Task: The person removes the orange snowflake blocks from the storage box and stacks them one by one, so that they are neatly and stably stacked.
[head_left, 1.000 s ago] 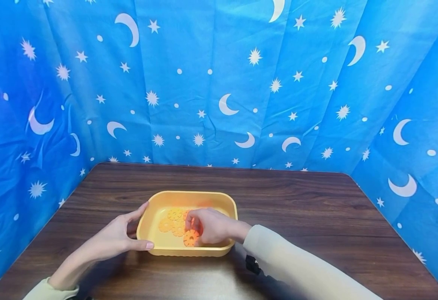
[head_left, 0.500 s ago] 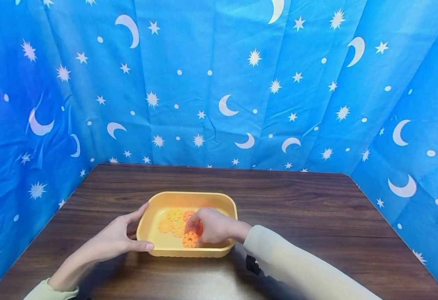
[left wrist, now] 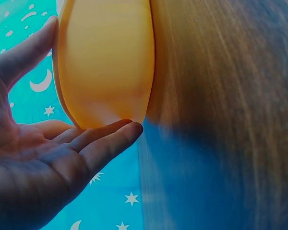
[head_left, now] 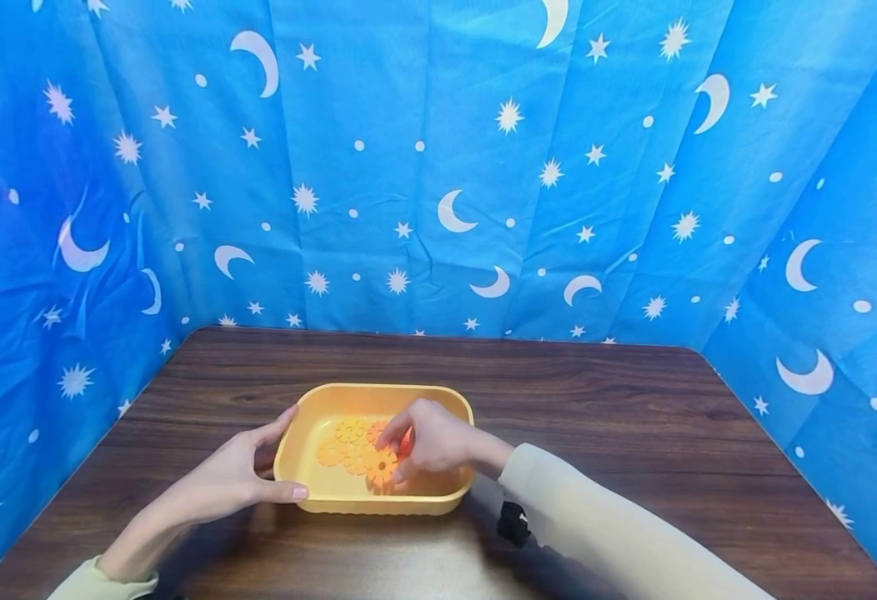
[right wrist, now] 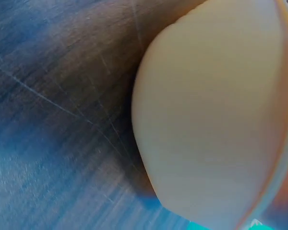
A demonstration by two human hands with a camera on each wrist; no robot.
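A yellow plastic tub (head_left: 326, 483) stands on the table with several flat, notched flower-shaped discs in it. My left hand (head_left: 232, 475) spans the tub's left end. Its thumb lies along the front rim and its fingers reach toward the back corner. In the left wrist view, fairly straight fingers (left wrist: 110, 139) touch the tub's wall. Inside the tub, my right hand (head_left: 434, 437) pinches an orange notched disc (head_left: 382, 467), which is tilted up. Some redder orange (head_left: 406, 444) shows beneath that hand, mostly hidden. Yellow discs (head_left: 331, 452) lie left of the fingers, beside an orange-red one (head_left: 375, 431).
The dark wood-grain table (head_left: 596, 400) extends around the tub. A blue curtain (head_left: 378, 250) with white moons and stars surrounds its back and sides. In the right wrist view, the tub's outer wall (right wrist: 206, 115) fills much of the picture and hides the right hand.
My right hand has risen slightly inside the tub, and the orange disc has come up and tilted with it. The left hand and the tub have stayed in place.
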